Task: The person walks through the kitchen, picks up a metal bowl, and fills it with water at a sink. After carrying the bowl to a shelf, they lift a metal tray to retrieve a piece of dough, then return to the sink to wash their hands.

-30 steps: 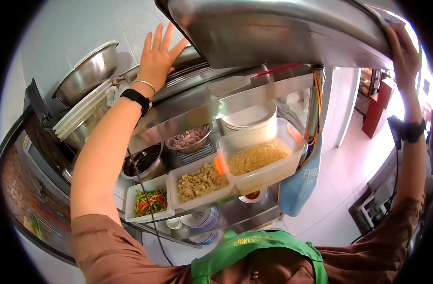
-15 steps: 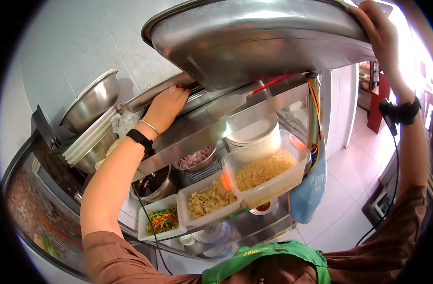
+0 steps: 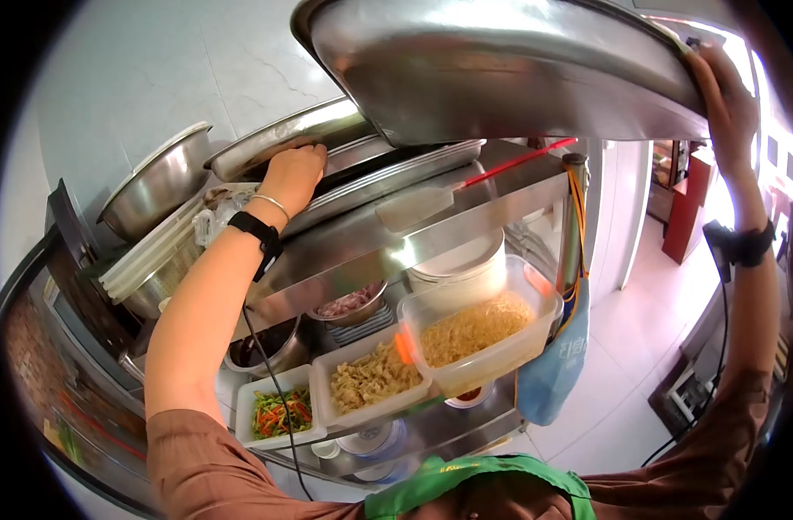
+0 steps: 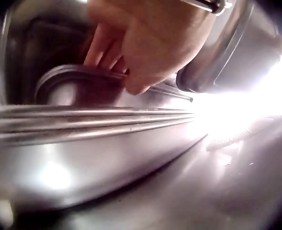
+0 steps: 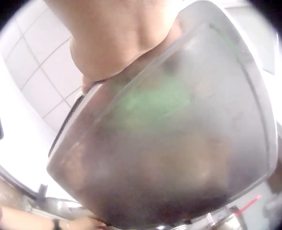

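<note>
A large stainless steel basin (image 3: 509, 78) is raised above the shelf, tilted with its underside facing me. My right hand (image 3: 727, 108) grips its right rim; the right wrist view shows the basin's broad shiny underside (image 5: 179, 148) below that hand. At the upper shelf my left hand (image 3: 294, 178) holds the near rim of a shallower steel basin (image 3: 336, 121) that leans toward the wall. In the left wrist view, the fingers (image 4: 107, 52) go behind the rim and the thumb stays in front. Steel trays (image 3: 388, 182) lie stacked just in front of this hand.
A spatula with a red handle (image 3: 517, 162) lies on the shelf. Below are tubs of noodles (image 3: 479, 329), chopped meat (image 3: 375, 377) and sliced peppers (image 3: 281, 413). Another steel bowl (image 3: 154, 186) sits at left. A blue cloth (image 3: 556, 364) hangs from the right post.
My left hand went from spread fingers above the shelf to gripping the shallower basin's rim. The large basin dipped left, then rose back to the right with my right hand.
</note>
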`<control>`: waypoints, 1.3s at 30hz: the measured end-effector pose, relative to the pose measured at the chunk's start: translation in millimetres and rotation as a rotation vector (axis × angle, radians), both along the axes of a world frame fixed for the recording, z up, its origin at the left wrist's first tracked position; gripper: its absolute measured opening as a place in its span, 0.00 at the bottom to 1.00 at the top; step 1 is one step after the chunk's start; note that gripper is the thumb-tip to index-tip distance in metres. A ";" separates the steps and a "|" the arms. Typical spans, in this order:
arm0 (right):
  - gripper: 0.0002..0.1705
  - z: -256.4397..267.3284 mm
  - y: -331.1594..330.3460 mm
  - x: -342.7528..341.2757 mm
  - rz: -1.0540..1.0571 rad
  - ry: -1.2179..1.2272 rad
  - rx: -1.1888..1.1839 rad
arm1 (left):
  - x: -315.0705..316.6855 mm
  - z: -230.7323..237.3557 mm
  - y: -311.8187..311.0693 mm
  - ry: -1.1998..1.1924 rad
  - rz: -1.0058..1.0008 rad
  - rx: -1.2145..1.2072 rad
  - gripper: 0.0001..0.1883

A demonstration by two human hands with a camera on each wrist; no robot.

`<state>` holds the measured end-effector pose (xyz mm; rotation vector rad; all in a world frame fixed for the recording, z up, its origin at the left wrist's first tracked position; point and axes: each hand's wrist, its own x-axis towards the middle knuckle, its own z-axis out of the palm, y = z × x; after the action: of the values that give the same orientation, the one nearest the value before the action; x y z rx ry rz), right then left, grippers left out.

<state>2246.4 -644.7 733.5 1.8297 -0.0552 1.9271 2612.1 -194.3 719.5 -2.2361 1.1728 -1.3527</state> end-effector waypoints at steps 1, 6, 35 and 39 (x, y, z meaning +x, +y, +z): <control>0.15 1.2 -3.4 -1.7 -0.051 -0.006 -0.046 | 5.3 2.0 0.0 -0.003 0.000 -0.014 0.07; 0.13 -4.7 -0.7 0.7 0.076 0.034 -0.015 | 3.3 28.6 4.7 -0.156 -0.047 -0.052 0.03; 0.16 -6.3 185.4 224.0 0.553 0.322 -0.225 | 20.0 118.9 49.3 0.660 -0.205 -0.141 0.09; 0.14 -19.3 192.9 238.8 0.504 0.381 -0.204 | -0.6 105.7 52.9 0.627 -0.293 -0.167 0.09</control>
<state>2485.2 -451.8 714.2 2.1721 0.7626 1.7558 2611.5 -141.4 825.2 -2.8093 1.6923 -0.8693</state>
